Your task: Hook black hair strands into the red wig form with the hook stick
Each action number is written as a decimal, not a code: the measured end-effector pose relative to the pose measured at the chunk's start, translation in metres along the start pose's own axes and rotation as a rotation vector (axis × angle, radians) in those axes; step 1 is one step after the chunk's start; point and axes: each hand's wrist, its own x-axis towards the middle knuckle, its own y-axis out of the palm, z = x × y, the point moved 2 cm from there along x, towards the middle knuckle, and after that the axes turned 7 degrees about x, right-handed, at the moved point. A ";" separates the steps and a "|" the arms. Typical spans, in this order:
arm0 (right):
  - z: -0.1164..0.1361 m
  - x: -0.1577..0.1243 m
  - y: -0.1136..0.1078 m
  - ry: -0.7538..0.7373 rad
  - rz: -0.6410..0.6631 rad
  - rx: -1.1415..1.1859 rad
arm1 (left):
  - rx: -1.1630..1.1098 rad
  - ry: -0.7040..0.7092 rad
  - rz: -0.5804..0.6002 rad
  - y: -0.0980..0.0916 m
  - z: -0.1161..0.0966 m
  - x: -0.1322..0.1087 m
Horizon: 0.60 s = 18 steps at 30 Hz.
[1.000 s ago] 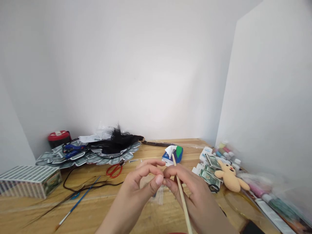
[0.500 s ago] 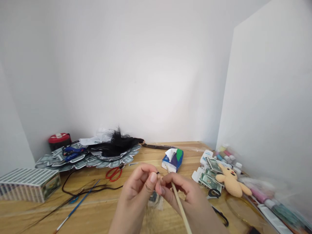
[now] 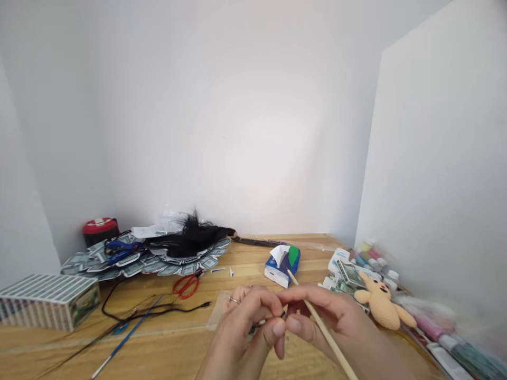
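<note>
My left hand (image 3: 249, 327), wearing a ring, is closed in a pinch near the bottom middle of the head view. Between the fingertips of both hands shows a tiny dark piece (image 3: 282, 314), too small to name. My right hand (image 3: 332, 322) is closed too, with a thin wooden stick (image 3: 322, 330) lying across it, its tip pointing up and away from me. The fingertips of the two hands meet or nearly meet. Just beyond them sits a blue tissue pack (image 3: 283, 265) with a white tissue sticking out.
At left are a striped box (image 3: 47, 301), a black cable (image 3: 174, 312), a blue brush (image 3: 127, 338) and red-handled scissors (image 3: 187, 285). Behind them, black hair (image 3: 186, 240) lies on layered printed paper (image 3: 146, 266). A peach crocheted doll (image 3: 382, 303) and small bottles (image 3: 370, 253) crowd the right.
Both hands have moved right and a little lower, and the left has turned so its ring shows. The stick has moved along with the right hand. The cable's plug has come into view.
</note>
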 end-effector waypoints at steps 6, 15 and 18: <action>-0.015 0.001 -0.005 0.046 0.023 0.161 | -0.231 -0.102 0.098 0.005 0.002 0.003; -0.010 0.001 -0.011 0.034 0.008 0.045 | -0.330 -0.135 0.182 0.007 0.003 0.007; -0.002 -0.002 -0.006 -0.022 -0.035 -0.239 | -0.193 -0.117 0.131 0.005 0.009 0.007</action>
